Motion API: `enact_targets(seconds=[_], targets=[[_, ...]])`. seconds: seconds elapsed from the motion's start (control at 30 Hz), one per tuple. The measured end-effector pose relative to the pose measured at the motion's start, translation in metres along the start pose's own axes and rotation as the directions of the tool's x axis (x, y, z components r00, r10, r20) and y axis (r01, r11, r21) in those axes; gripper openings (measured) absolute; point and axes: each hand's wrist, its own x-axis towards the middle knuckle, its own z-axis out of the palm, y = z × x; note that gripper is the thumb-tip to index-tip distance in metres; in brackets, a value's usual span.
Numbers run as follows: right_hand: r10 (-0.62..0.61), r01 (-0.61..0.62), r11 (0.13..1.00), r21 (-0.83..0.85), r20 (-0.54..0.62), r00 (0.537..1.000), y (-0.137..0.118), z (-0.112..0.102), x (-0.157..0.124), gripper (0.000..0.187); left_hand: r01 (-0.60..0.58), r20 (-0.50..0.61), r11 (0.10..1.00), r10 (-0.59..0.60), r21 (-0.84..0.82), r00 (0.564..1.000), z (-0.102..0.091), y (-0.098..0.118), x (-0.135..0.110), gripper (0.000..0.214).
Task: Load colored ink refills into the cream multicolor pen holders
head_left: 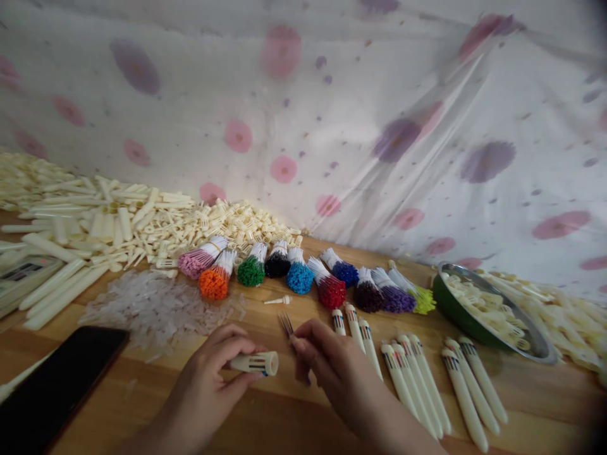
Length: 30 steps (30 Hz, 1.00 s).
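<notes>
My left hand point(203, 379) is closed around a cream multicolour pen barrel point(258, 363), its slotted, open end turned to the right. A bit of blue shows at the barrel's lower edge beside my thumb. Between the thumb and fingers of my right hand point(334, 370) are several thin pen refills point(286, 324), their dark tips fanned up and to the left. A small gap separates the refills from the barrel. Beyond my hands lies a small cream plastic piece point(277, 300). Bundles of coloured refills, among them a red bundle point(328, 284) and a light blue bundle point(299, 273), stretch across the table.
Assembled pens point(417, 385) lie in groups at the right, near a green bowl point(458, 316) of cream parts. Translucent pieces point(152, 309) and a black phone point(61, 385) are at the left. Barrels point(66, 278) and small parts pile up behind, against a flowered sheet point(303, 114).
</notes>
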Motion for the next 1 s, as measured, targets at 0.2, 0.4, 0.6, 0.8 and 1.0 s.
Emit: enact_targets(seconds=[0.2,0.4,0.6,0.8,1.0], targets=[[0.08,-0.125,0.83,-0.543,-0.106,0.991,0.03,0.018,0.014,0.012,0.041,0.01,0.99,-0.04,-0.134,0.999,-0.002,-0.001,0.004,0.028],[0.077,-0.119,0.782,-0.611,-0.095,0.992,0.041,0.032,0.022,0.002,0.054,0.155,0.962,-0.012,-0.268,0.988,-0.01,-0.002,0.006,0.032],[0.002,-0.083,0.861,-0.501,-0.16,0.987,0.032,-0.012,0.012,0.009,0.147,0.283,0.967,-0.084,-0.209,0.955,-0.016,-0.006,0.009,0.023],[-0.403,0.316,0.896,-0.311,-0.272,0.874,-0.003,-0.021,-0.018,0.011,0.141,0.157,0.971,-0.111,-0.193,0.981,-0.013,-0.005,0.014,0.012],[-0.626,0.503,0.652,-0.567,-0.03,0.779,-0.017,-0.026,-0.026,0.031,0.168,0.274,0.973,-0.119,-0.16,0.954,-0.017,-0.006,0.01,0.025]])
